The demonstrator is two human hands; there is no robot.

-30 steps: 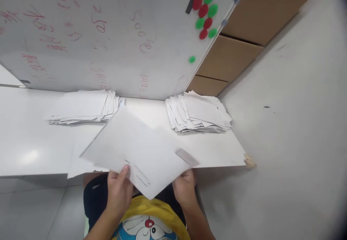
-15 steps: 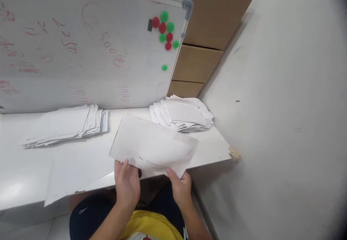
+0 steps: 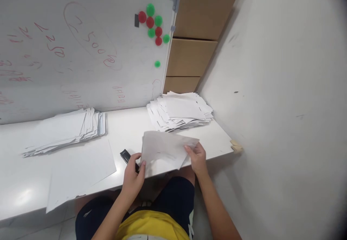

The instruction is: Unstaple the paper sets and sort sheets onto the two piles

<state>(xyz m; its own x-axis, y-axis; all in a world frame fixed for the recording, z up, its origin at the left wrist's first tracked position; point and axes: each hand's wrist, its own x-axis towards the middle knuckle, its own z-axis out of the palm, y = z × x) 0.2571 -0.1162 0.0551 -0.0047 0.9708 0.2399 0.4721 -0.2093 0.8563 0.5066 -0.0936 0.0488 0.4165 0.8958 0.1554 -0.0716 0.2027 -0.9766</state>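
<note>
Since a moment ago I have brought the folded sheet (image 3: pixel 165 151) down from the air to the near edge of the desk (image 3: pixel 130 124), and it now looks smaller, folded over. My left hand (image 3: pixel 133 175) is closed on the sheet's left edge, thumb on top. My right hand (image 3: pixel 197 156) pinches its right corner, fingers clamped on the paper. The sheet lies just in front of the stack of folded papers (image 3: pixel 180 110), close to it but apart. A small black object (image 3: pixel 125 156) rests on the desk just left of the sheet, beside my left hand; I cannot tell what it is. Farther left of the sheet a single flat sheet (image 3: pixel 81 167) overhangs the desk's near edge, and beyond that sits a stack of flat papers (image 3: pixel 67 128). A whiteboard (image 3: pixel 81 52) with red and green magnets (image 3: pixel 153 23) stands behind both stacks.
</note>
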